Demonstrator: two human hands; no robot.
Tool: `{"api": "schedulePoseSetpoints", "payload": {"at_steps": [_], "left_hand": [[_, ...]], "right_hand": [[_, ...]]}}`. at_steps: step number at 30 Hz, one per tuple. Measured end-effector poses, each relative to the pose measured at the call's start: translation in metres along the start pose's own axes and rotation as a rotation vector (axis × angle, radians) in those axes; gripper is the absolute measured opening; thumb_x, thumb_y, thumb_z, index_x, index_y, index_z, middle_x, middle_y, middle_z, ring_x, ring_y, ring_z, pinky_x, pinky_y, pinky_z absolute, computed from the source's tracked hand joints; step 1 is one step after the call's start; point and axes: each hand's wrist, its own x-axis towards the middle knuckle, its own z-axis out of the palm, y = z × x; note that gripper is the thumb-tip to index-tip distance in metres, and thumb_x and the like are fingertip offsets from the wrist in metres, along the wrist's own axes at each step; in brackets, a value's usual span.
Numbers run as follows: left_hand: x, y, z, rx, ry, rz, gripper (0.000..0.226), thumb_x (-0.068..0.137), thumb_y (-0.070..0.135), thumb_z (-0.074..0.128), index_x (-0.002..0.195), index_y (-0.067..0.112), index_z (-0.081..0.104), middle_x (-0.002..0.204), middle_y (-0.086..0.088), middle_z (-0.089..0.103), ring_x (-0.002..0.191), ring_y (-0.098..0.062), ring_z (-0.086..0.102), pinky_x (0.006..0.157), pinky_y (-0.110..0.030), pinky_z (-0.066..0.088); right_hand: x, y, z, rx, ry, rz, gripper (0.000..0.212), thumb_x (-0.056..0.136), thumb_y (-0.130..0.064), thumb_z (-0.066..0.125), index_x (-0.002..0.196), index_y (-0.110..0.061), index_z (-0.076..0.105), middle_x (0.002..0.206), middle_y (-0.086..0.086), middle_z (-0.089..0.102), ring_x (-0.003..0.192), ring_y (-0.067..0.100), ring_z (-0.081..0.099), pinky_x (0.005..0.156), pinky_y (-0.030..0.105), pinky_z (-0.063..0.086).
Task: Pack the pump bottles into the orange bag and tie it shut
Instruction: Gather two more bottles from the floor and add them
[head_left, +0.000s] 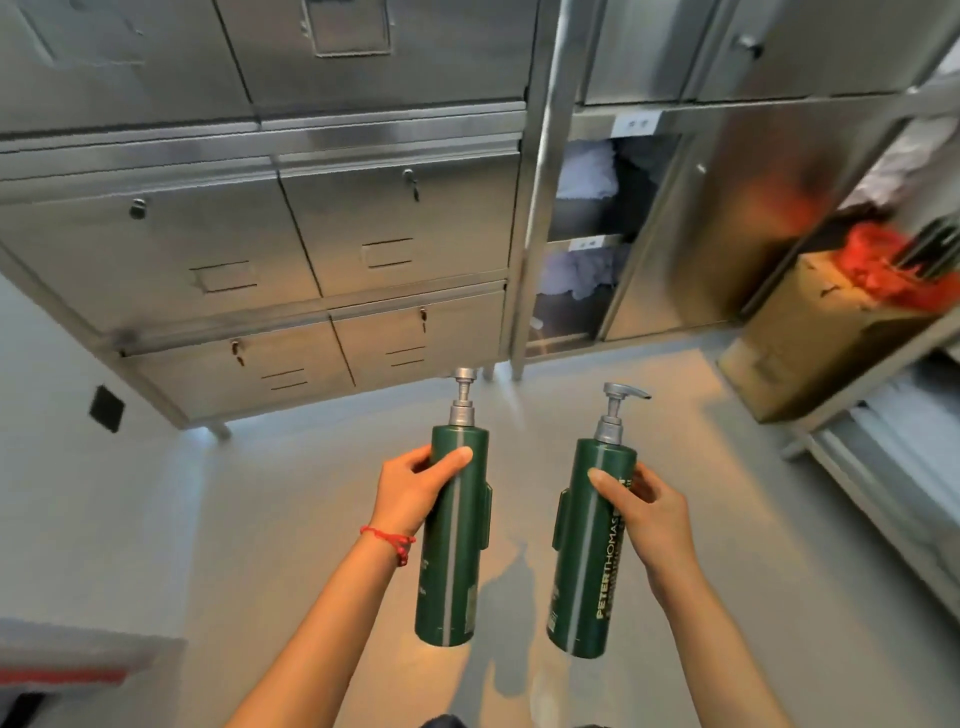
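Green pump bottles are held upright above the floor, one in each hand and well apart. The left bottle is gripped by the left hand, thumb curled across its front. The right bottle is clasped by the right hand. The orange bag is seen, blurred, in a box at the right, beside steel lockers.

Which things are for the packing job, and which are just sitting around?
For the job: the left bottle, the right bottle, the orange bag in the cardboard box.

Just around: metal lockers, folded cloths, red bracelet.
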Motion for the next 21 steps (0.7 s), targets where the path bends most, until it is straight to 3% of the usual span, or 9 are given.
{"api": "schedulePoseSetpoints", "payload": {"at_steps": [4,9,17,21], "left_hand": [[0.027,0.010,0.063,0.027,-0.117,0.004,0.005,0.075,0.026,0.069,0.076,0.024,0.065,0.077,0.001,0.069,0.068,-0.011,0.065,0.050,-0.012,0.050],[0.062,0.026,0.155,0.027,-0.222,0.016,0.007,0.075,0.022,0.070,0.072,0.025,0.065,0.074,0.003,0.069,0.055,0.001,0.064,0.049,-0.012,0.050],[0.118,0.057,0.294,0.073,-0.315,0.016,0.009,0.073,0.032,0.070,0.077,0.024,0.067,0.077,0.003,0.071,0.068,-0.010,0.067,0.052,-0.014,0.050],[0.153,0.069,0.343,0.079,-0.351,0.007,0.012,0.072,0.033,0.071,0.077,0.022,0.069,0.075,0.004,0.072,0.063,-0.005,0.067,0.051,-0.013,0.049]], "right_hand": [[0.020,0.001,-0.048,0.014,0.133,0.011,0.023,0.073,-0.024,0.073,0.094,-0.021,0.064,0.088,0.001,0.069,0.065,0.000,0.065,0.050,0.009,0.046],[0.061,-0.003,-0.116,0.063,0.246,0.001,0.017,0.074,-0.025,0.072,0.088,-0.027,0.063,0.088,-0.004,0.069,0.066,-0.003,0.065,0.049,0.007,0.046],[0.143,-0.021,-0.226,0.077,0.346,0.003,0.022,0.071,-0.028,0.074,0.090,-0.029,0.064,0.089,-0.006,0.069,0.069,-0.002,0.065,0.050,0.007,0.046],[0.185,-0.028,-0.262,0.089,0.393,0.010,0.020,0.070,-0.026,0.076,0.087,-0.031,0.066,0.082,-0.011,0.071,0.069,-0.001,0.066,0.051,0.008,0.047]]}}
